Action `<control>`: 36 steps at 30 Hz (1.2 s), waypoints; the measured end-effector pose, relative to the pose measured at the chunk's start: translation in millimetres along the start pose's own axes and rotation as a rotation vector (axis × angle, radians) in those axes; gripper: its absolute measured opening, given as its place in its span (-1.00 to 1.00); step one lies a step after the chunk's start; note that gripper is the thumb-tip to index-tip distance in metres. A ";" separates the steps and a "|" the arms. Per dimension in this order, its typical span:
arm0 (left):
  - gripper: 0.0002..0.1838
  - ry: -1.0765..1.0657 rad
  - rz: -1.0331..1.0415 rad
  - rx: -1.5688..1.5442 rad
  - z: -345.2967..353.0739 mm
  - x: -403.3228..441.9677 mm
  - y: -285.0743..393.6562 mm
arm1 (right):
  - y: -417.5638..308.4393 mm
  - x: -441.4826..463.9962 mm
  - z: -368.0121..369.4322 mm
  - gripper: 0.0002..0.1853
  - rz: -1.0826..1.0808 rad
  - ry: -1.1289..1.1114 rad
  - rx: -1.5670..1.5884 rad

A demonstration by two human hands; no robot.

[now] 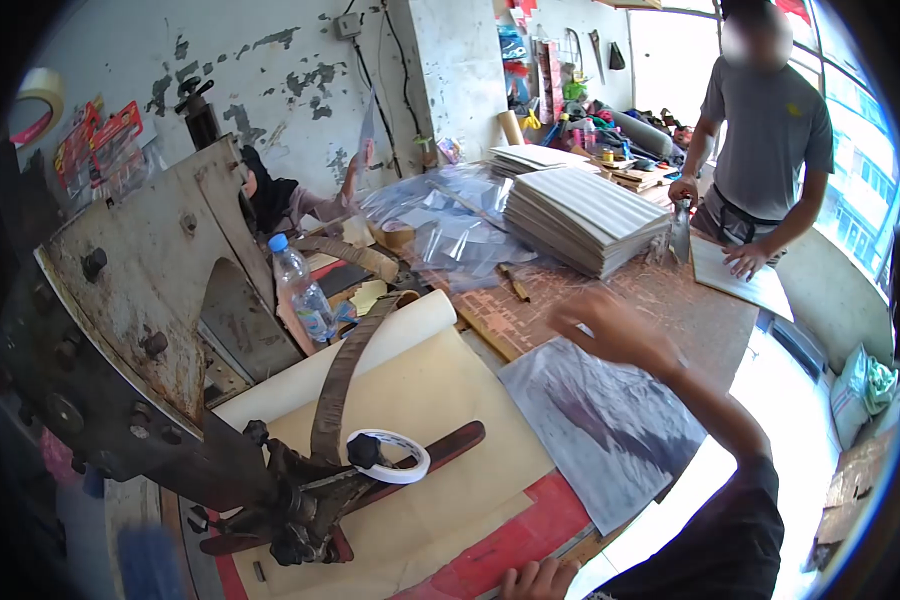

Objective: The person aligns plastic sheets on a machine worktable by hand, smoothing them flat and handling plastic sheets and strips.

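Note:
My right hand [610,325] reaches over the far edge of a sheet printed with a grey mountain-like picture [610,430]. Motion smears its fingers, so whether they hold anything cannot be told. At the bottom edge of the view, the fingers of my left hand [540,578] rest slightly apart near the red strip [515,535] along the board's front; the rest of that hand is cut off. Left of the print lies a large cream sheet [440,400], its far side rolled up. A white tape roll [417,470] hangs around a black knob on the metal machine [300,500].
The machine's heavy frame [150,290] stands at left, beside a plastic bottle [300,290]. Across the wooden table [600,305] are a stack of panels [585,215], clear plastic sheets [450,225] and a yellow cutter [515,283]. A co-worker [765,130] handles a white panel [740,275]; another person [290,195] sits behind.

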State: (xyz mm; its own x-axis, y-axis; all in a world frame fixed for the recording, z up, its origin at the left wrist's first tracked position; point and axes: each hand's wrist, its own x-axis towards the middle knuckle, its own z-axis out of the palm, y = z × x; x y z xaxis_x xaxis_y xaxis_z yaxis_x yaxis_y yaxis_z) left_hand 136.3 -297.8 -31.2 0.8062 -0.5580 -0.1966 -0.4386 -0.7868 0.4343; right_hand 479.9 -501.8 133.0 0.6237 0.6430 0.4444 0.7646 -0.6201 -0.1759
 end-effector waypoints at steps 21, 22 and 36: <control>-0.74 0.719 -0.031 0.238 -35.0 13.0 29.0 | -15.3 -257.1 27.9 -0.72 0.818 0.347 -0.024; -0.74 0.719 -0.028 0.238 -35.3 11.6 30.8 | -16.8 -257.0 26.8 -0.71 0.817 0.325 -0.070; -0.77 0.836 0.155 0.015 -26.7 -5.2 22.8 | -69.8 -299.8 122.8 -0.47 1.009 0.885 0.235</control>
State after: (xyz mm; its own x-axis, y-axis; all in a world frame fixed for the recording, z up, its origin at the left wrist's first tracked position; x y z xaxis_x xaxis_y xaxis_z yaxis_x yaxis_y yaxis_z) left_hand 132.7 -305.8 3.2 0.7624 -0.2859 0.5805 -0.5685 -0.7245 0.3899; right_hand 259.5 -596.1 -95.8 0.6786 -0.5966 0.4285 0.1069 -0.4970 -0.8612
